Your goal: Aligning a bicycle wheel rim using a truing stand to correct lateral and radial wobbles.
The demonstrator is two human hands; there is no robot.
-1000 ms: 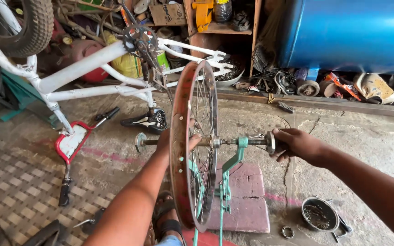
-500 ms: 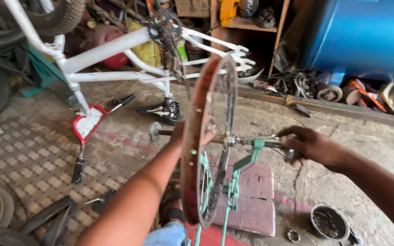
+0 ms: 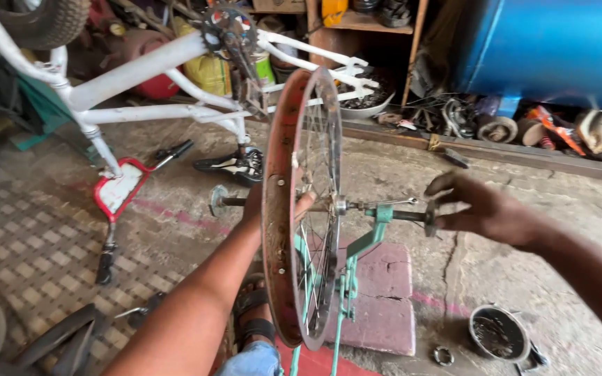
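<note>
carefully now: the rusty wheel [image 3: 301,209] stands upright on the green stand [image 3: 357,271], between your two arms. your left hand [image 3: 273,205] is behind the rim, with fingers curled onto the spokes near the hub; how firmly they grip i cannot tell, because the rim hides most of them. your right hand [image 3: 482,209] is at the right end of the axle [image 3: 412,214], fingers half open and spread around the end piece, touching it lightly, not closed.

what could go wrong, in my judgement: if the wheel turns, the spokes may catch your left fingers. if the axle end is loose, the wheel may tilt or slip from the stand, and the rusty rim edge can scratch your forearm.

the floor [image 3: 175,230] is cracked concrete, dusty. a small metal bowl [image 3: 499,333] and a ring [image 3: 443,356] lie near the stand. an upside-down white bicycle frame [image 3: 141,76], tyres, a blue tank [image 3: 559,49] and shelves with parts crowd the room.
</note>
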